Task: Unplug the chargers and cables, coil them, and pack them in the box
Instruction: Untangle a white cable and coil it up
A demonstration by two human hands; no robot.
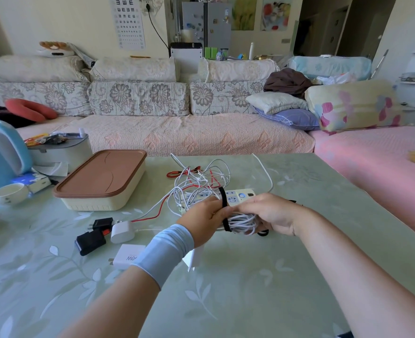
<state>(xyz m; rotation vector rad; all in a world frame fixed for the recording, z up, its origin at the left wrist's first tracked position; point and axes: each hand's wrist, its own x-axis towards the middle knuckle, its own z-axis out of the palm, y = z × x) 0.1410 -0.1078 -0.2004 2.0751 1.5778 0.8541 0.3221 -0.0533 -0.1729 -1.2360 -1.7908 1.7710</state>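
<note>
Gripped in L hand (205, 217) and R hand (268, 212), fingers (246, 208) curled round it: coiled white cable (244, 224), black strap (224, 203) looped across (just above desk (250, 289), in front of power strip (238, 195)). Behind: loose cable tangle (201, 178). To left: box (99, 191), lid on; chargers (123, 231) nr. it.

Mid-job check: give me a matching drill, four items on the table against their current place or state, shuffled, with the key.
Items
1. storage box
2. coiled white cable
3. power strip
4. square white charger

States
A. gripped by left hand and right hand, black strap round it
B. lid on
C. lying on the table beside the left sleeve
D. behind the hands, partly under loose cables

Pairs: 1-B, 2-A, 3-D, 4-C
</note>
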